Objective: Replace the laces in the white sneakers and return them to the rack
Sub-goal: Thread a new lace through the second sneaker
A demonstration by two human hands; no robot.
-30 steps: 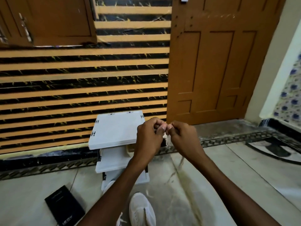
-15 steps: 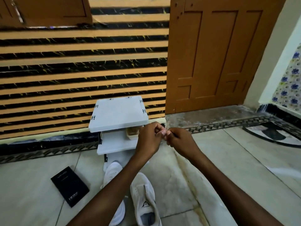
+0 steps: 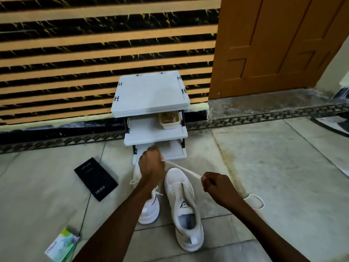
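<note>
Fingers of the left hand (image 3: 152, 165) are clenched into a fist round one end of a flat, cream-white lace (image 3: 181, 168), just in front of the bottom shelf of the rack (image 3: 151, 91). The right hand (image 3: 217, 188), farther out from the rack and to its right, has its fingers curled tight on the other end. The lace runs taut between the two hands, showing as two thin strands near the left hand that close together toward the right. Beneath it, on the pale stone floor (image 3: 264, 167) in front of the rack, stands a white sneaker (image 3: 186, 205) of mesh fabric, its smooth rounded toe pointing at the rack, its tongue bearing a dark logo and its heel a pull loop. A second sneaker (image 3: 149, 208) lies just left of it, partly hidden by the left arm (image 3: 117, 220), with loose white lace ends trailing from its upper. The rack is a white stack of three flat rectangular shelves on dark posts, set against a wall (image 3: 94, 53) tiled in tan and black stripes. A small beige tub (image 3: 169, 120) sits at the right of its middle shelf. Left of the rack's foot lies a flat matte black box (image 3: 96, 181), and farther out a glossy, colourful packet (image 3: 62, 244). To the rack's right is a brown panelled wooden door (image 3: 273, 44).
</note>
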